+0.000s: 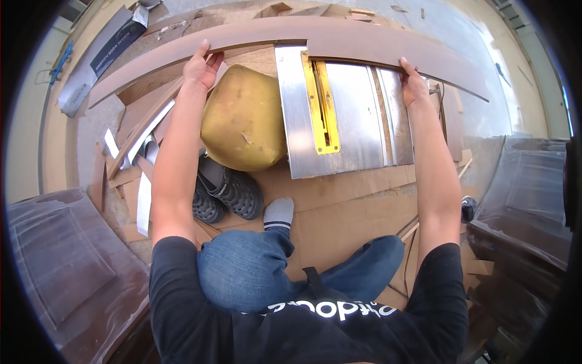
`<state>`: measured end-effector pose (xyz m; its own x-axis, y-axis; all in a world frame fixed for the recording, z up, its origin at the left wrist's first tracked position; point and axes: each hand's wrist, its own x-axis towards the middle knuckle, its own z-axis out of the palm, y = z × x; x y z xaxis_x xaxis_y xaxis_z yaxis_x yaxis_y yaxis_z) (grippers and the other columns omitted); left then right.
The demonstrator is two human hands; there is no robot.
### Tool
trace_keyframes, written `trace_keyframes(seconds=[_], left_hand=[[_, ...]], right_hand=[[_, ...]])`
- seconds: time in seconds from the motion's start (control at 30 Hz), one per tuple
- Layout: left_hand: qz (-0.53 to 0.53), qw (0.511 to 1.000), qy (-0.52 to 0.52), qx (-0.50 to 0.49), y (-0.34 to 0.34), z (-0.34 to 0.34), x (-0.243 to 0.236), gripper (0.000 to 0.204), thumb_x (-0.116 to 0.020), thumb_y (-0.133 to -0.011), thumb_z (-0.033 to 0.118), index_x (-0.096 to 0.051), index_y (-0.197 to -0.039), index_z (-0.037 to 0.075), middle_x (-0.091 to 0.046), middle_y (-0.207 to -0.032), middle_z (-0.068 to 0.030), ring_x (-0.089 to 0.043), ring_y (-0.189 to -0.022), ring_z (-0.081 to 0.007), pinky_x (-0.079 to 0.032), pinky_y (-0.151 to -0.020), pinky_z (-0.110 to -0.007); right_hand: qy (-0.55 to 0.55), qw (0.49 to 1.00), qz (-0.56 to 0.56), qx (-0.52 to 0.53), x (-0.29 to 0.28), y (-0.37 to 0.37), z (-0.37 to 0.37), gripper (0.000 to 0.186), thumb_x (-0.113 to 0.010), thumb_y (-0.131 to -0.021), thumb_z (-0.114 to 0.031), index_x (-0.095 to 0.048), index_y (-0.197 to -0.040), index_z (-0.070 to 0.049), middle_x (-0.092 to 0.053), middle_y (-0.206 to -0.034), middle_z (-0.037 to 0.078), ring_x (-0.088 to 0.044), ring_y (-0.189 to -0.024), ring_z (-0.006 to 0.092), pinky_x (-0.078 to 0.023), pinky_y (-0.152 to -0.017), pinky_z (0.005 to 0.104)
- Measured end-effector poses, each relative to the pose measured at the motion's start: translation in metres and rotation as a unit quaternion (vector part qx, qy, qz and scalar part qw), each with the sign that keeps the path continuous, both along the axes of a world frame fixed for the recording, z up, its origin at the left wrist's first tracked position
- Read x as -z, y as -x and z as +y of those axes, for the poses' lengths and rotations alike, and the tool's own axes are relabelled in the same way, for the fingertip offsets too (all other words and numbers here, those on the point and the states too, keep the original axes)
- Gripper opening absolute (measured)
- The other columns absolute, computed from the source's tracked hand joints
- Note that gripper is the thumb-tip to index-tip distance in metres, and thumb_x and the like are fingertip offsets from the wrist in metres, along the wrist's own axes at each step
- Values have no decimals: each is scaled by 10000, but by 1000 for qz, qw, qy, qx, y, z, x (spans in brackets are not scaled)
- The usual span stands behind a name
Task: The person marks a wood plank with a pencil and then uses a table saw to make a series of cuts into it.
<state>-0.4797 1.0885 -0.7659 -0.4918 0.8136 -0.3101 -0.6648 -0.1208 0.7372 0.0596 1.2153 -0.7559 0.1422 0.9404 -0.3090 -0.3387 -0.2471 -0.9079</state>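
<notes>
A long brown floorboard (254,31) spans the far side, with a stepped notch in its near edge close to the middle. My left hand (203,68) grips its near edge left of the notch, thumb on top and fingers underneath. Farther right, my right hand (413,85) holds the same edge, its thumb on the face and its other fingers mostly hidden below. Under the board's right part sits a table saw (357,115) with a bare metal top. Its yellow insert plate (315,100) has a long slot; no blade can be made out. A dull yellow rounded block (242,121) stands left of the saw.
Dark shoes (236,191) lie near my socked foot (279,213). Cardboard (351,212) covers the floor beneath me. Wood offcuts (130,164) and white strips are scattered at left, near a long flooring box (112,51). Plastic-wrapped brown panels (66,261) stand at both sides.
</notes>
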Motion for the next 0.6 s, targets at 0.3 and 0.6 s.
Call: trace_keyframes(seconds=[0.3,0.6], left_hand=[[24,1000,5,-2,7,0,10,232,-664,-1005,128,-600,-1188,0,-648,-1126,-117,-658,-1055,-281,-594,-959,-422],[33,999,0,20,0,-17,4,228,-653,-1015,135,-593,-1194,7,-644,-1137,-111,-657,-1071,-264,-603,-965,-401]], right_hand=[[-38,995,90,19,5,-9,-18,285,-735,-949,-85,-632,-1215,-77,-679,-1111,55,-664,-984,212,-548,-906,346],[-35,996,74,37,12,-15,-23,235,-693,-990,-120,-613,-1201,-56,-673,-1095,71,-663,-1001,239,-556,-901,386]])
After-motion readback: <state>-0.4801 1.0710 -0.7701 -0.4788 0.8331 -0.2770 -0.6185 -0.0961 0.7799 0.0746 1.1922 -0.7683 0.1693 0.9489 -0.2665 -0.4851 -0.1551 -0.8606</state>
